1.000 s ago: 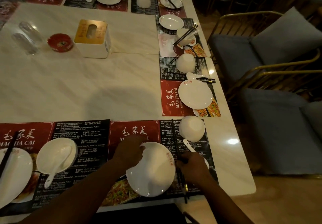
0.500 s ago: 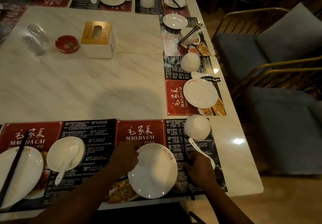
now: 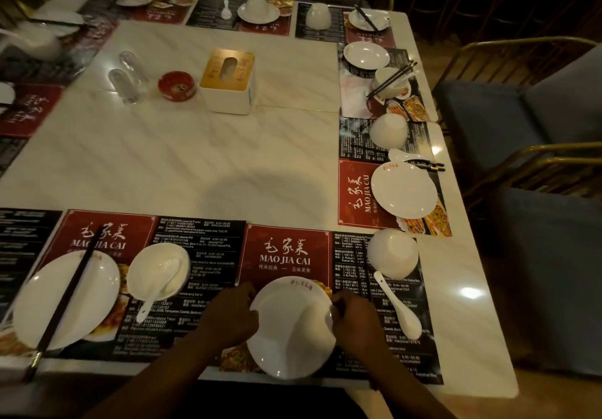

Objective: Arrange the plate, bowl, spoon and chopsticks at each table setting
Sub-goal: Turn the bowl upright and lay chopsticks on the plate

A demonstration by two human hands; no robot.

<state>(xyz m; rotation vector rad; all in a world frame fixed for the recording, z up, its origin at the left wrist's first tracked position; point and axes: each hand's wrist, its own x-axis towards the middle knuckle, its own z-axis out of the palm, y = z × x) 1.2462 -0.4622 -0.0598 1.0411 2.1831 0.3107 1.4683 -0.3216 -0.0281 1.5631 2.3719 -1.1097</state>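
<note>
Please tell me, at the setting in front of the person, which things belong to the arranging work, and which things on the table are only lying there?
Belong: plate, held by both hands; upturned bowl; spoon.
Only lying there: tissue box, red ashtray, two clear bottles.

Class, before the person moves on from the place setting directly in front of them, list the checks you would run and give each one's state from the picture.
1. Plate lies on the placemat: ok.
2. Left hand and right hand at the plate's rim: ok.
3. Bowl at this setting: ok, though upside down.
4. Spoon beside the plate: ok.
5. Chopsticks at this setting: cannot tell, none visible here.
6. Plate fully on the table: not ok, its near rim overhangs the edge.
</note>
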